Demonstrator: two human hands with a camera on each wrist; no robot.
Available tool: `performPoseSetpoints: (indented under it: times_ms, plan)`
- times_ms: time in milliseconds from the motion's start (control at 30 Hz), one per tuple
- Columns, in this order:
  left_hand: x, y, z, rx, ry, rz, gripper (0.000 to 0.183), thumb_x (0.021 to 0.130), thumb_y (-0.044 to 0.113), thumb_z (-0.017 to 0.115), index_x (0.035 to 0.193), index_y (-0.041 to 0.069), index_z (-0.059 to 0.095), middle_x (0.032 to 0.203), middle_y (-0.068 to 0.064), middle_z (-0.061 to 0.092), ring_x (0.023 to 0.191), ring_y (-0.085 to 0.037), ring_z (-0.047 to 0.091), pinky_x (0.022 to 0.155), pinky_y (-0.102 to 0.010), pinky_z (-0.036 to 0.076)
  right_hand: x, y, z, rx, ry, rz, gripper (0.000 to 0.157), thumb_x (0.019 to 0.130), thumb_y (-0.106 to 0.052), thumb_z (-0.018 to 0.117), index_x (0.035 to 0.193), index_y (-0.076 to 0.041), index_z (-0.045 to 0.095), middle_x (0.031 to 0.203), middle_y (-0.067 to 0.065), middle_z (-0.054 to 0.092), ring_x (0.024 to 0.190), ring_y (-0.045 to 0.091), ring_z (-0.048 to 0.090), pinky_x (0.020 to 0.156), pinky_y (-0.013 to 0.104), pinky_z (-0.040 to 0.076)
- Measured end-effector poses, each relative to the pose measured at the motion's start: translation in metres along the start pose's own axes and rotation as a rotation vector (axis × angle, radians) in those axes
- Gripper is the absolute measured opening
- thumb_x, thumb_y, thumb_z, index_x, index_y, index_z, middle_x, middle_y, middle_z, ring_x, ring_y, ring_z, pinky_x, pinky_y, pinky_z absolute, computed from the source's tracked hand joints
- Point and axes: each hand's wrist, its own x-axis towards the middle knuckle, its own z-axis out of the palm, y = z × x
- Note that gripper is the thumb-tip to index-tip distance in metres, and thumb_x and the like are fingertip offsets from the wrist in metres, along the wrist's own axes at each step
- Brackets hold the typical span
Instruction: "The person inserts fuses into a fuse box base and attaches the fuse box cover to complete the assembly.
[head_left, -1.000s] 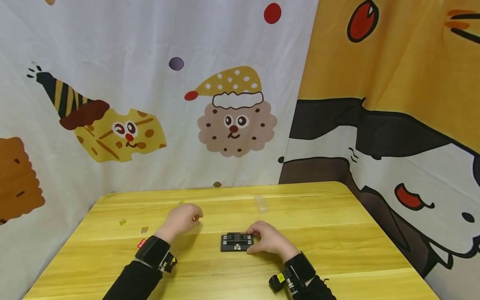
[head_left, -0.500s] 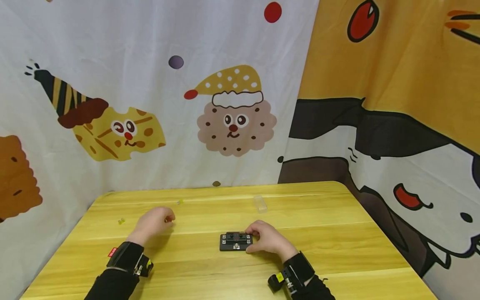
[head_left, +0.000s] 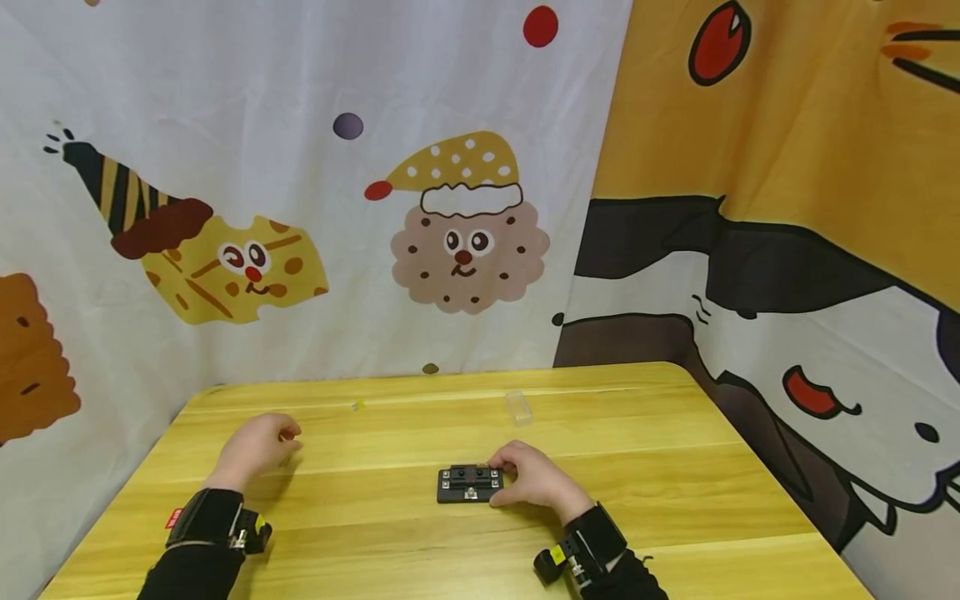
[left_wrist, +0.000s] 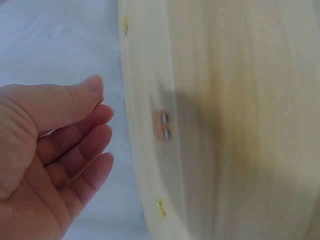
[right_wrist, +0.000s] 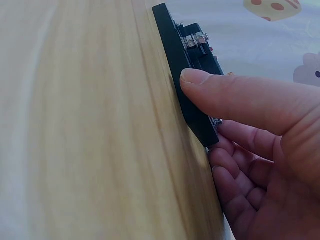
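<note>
My right hand (head_left: 538, 482) grips the right end of a black rectangular base with metal terminals (head_left: 468, 485), which lies on the wooden table. In the right wrist view, the thumb presses one edge of the black base (right_wrist: 175, 65) and the other fingers curl by its end. My left hand (head_left: 258, 450) hovers over the table's left side, fingers loosely bent, holding nothing visible. Ahead of its fingertips in the left wrist view lies a small reddish-brown piece with two metal prongs (left_wrist: 160, 125). The head view does not show that piece.
Small yellow-green pieces lie on the table, one near the back (head_left: 357, 406); the left wrist view shows another yellow-green piece (left_wrist: 161, 208). A clear plastic box (head_left: 517, 408) lies behind the base. A printed curtain (head_left: 300, 100) hangs behind the table (head_left: 637, 517).
My left hand has moved leftward across the table, covering the small brown piece and then a yellow-green one in the head view. The right hand and black base stay put.
</note>
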Motion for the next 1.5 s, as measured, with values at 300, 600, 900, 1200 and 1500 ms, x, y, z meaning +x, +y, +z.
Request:
performPoseSetpoints:
  times_ms: [300,600,900,1200,1500]
  plan:
    - [-0.002,-0.015,-0.003,-0.006,-0.011,-0.037,0.018,0.083,0.008,0.075,0.097,-0.003,0.07,0.089,-0.011,0.067,0.082,-0.031,0.063,0.075,-0.051,0.05,0.0,-0.001,-0.001,-0.007,0.01,-0.019,0.043,0.068,-0.019,0.091,0.104,-0.01,0.069,0.102,-0.003,0.058,0.092,0.017,0.055,0.086,0.037,0.047]
    - [-0.003,-0.023,-0.001,-0.007,-0.06,-0.069,0.007,0.083,0.009,0.076,0.086,0.006,0.071,0.084,-0.005,0.067,0.077,-0.024,0.061,0.073,-0.048,0.05,0.0,-0.001,-0.001,-0.001,0.013,-0.02,0.042,0.069,-0.02,0.091,0.104,-0.01,0.069,0.103,-0.002,0.057,0.093,0.017,0.055,0.086,0.036,0.047]
    - [-0.006,-0.027,0.003,-0.02,-0.049,-0.071,0.01,0.081,0.008,0.078,0.08,0.008,0.069,0.077,0.0,0.064,0.07,-0.017,0.057,0.068,-0.042,0.048,0.0,0.0,-0.001,0.004,0.014,-0.017,0.042,0.068,-0.019,0.091,0.103,-0.011,0.069,0.102,-0.002,0.057,0.092,0.017,0.055,0.086,0.036,0.047]
    - [-0.008,-0.026,0.008,-0.006,-0.039,-0.065,0.014,0.081,0.007,0.077,0.078,0.009,0.064,0.074,0.001,0.059,0.068,-0.016,0.052,0.066,-0.039,0.045,0.0,0.001,-0.001,0.014,0.0,-0.016,0.042,0.069,-0.019,0.09,0.104,-0.011,0.069,0.102,-0.003,0.057,0.092,0.016,0.055,0.087,0.036,0.047]
    - [-0.007,-0.025,0.011,0.001,-0.032,-0.073,0.016,0.08,0.005,0.076,0.076,0.009,0.061,0.072,0.001,0.057,0.066,-0.018,0.049,0.064,-0.039,0.043,-0.001,-0.001,-0.001,0.009,0.002,-0.01,0.043,0.069,-0.018,0.09,0.104,-0.01,0.069,0.102,-0.002,0.058,0.093,0.017,0.056,0.086,0.037,0.047]
